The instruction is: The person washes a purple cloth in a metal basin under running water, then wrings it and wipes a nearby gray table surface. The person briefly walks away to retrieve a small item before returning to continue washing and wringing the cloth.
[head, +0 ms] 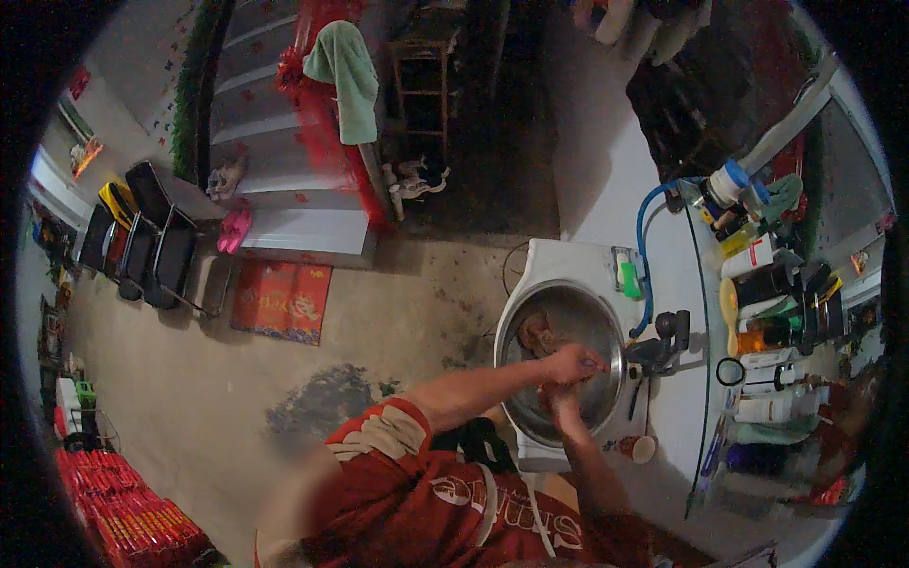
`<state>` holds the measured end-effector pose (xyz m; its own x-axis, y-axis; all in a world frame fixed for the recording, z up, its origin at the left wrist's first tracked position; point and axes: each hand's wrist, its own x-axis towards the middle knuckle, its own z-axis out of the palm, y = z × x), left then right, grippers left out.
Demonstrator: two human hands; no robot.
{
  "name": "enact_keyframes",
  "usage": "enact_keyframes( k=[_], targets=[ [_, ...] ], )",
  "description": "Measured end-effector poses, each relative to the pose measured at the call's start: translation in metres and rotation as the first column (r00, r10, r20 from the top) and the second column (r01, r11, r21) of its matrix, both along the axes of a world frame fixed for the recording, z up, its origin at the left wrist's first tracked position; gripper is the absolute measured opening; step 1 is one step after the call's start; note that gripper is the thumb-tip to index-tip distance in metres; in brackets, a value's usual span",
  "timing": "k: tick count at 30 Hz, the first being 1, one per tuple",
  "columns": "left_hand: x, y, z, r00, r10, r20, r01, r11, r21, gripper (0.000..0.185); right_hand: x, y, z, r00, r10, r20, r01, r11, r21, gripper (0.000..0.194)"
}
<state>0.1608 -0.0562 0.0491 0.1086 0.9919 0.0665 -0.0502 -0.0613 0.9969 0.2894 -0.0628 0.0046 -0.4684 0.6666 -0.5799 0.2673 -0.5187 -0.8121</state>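
My left hand (574, 363) and my right hand (557, 397) meet over a round metal basin (522, 408) set in a white washstand (561, 259). Their fingers overlap and look curled; whether anything lies between them I cannot tell. Beside my left hand, a brownish shape (537, 332) shows inside the basin, too blurred to name. A dark faucet (657, 349) stands at the basin's wall side, and a blue hose (641, 234) runs near it. On the washstand's corner, a green item (628, 278) rests in a soap dish. A reddish cup (637, 449) is near the opposite corner.
Several bottles (767, 408), a hairbrush (730, 312) and a purple toothbrush (714, 454) line a shelf along the wall at right. Stairs (298, 231) with a green towel (351, 78) on the railing rise behind a red mat (282, 302). Black chairs (174, 248) stand at left, above stacked red packets (128, 504).
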Motion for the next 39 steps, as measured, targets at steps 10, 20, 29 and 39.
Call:
enact_keyframes(
  k=[10, 20, 29, 39],
  targets=[
    [0.030, -0.003, -0.014, 0.937, 0.349, -0.030, -0.350, 0.929, -0.120, 0.034, 0.032, 0.015, -0.084, 0.913, -0.047, 0.405, -0.401, 0.073, 0.913, 0.052],
    [0.035, -0.036, -0.016, 0.805, 0.528, -0.271, -0.561, 0.826, -0.059, 0.047, 0.045, 0.046, -0.031, 0.914, 0.300, 0.275, -0.406, 0.681, 0.609, 0.050],
    [-0.065, -0.200, 0.052, 0.566, 0.758, 0.325, -0.642, 0.652, -0.402, 0.042, -0.080, -0.062, 0.100, 0.812, 0.550, 0.195, -0.468, 0.413, 0.781, 0.056],
    [-0.168, -0.489, 0.064, 0.085, 0.846, 0.526, -0.916, 0.274, -0.293, 0.046, -0.292, -0.268, 0.115, 0.501, 0.687, -0.527, -0.550, 0.723, 0.419, 0.042]
  ],
)
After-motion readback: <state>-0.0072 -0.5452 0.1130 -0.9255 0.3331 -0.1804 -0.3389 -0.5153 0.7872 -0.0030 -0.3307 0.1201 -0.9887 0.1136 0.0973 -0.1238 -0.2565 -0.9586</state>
